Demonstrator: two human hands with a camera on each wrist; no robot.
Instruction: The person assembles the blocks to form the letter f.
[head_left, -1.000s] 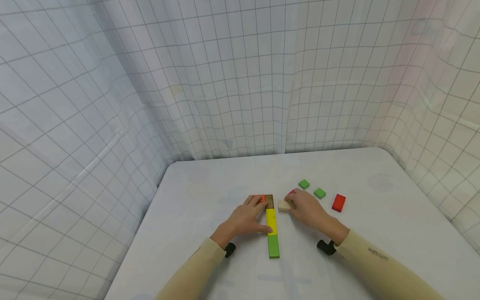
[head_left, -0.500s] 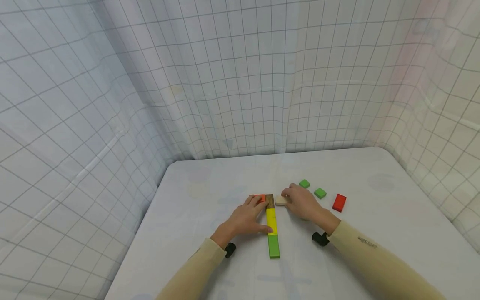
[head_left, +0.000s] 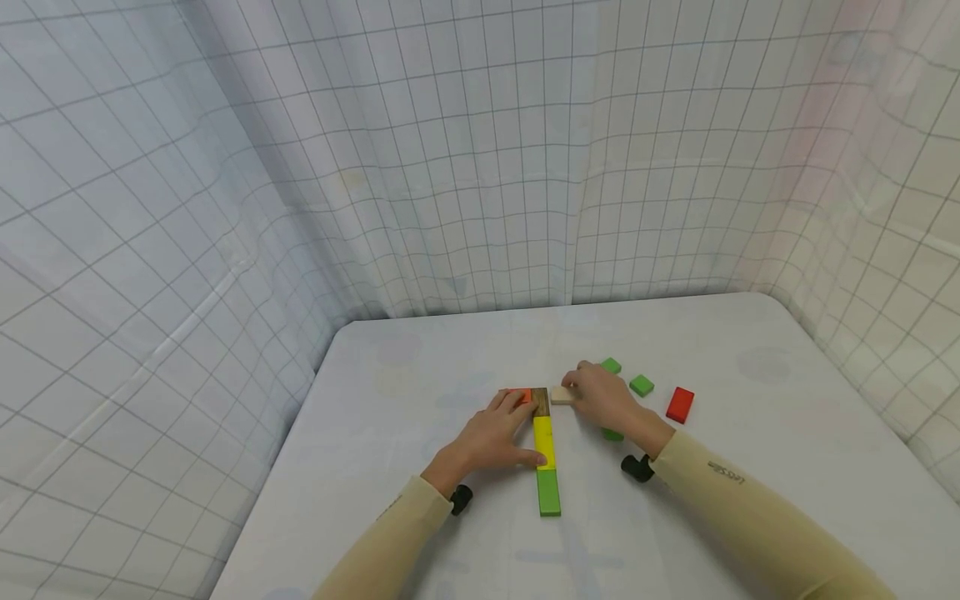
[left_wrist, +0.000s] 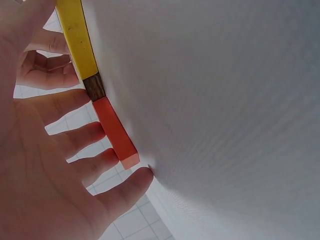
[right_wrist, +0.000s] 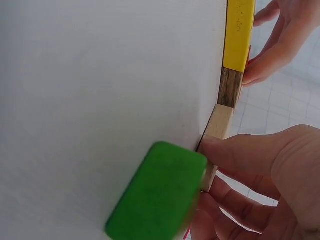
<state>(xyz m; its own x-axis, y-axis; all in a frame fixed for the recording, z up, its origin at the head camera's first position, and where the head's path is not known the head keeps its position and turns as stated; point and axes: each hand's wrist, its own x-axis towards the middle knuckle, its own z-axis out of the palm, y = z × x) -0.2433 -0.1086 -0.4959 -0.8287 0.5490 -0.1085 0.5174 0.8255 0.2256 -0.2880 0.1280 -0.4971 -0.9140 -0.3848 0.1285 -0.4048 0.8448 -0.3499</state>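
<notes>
My left hand (head_left: 487, 437) lies spread along the left of a line of coloured blocks. Its fingertips touch the orange block (left_wrist: 115, 132) and the dark brown block (head_left: 541, 402), and its thumb touches the yellow part (head_left: 543, 437) of the line. A green block (head_left: 549, 493) forms the line's near end. My right hand (head_left: 606, 397) pinches a pale wooden block (head_left: 561, 396) between thumb and fingers. One end of this block meets the brown block in the right wrist view. Another green block (right_wrist: 157, 192) is close below the right hand, mostly covered by it in the head view.
Two small green blocks (head_left: 642, 385) lie beyond and right of the right hand, one partly hidden by it. Farther right is a red block (head_left: 680, 404). White gridded curtains (head_left: 480, 167) surround the white-covered table (head_left: 405, 358) at the back and sides.
My right hand has slid the pale block away from me and left, up against the brown block. The green block under the right wrist has come into sight. My left hand stays put.
</notes>
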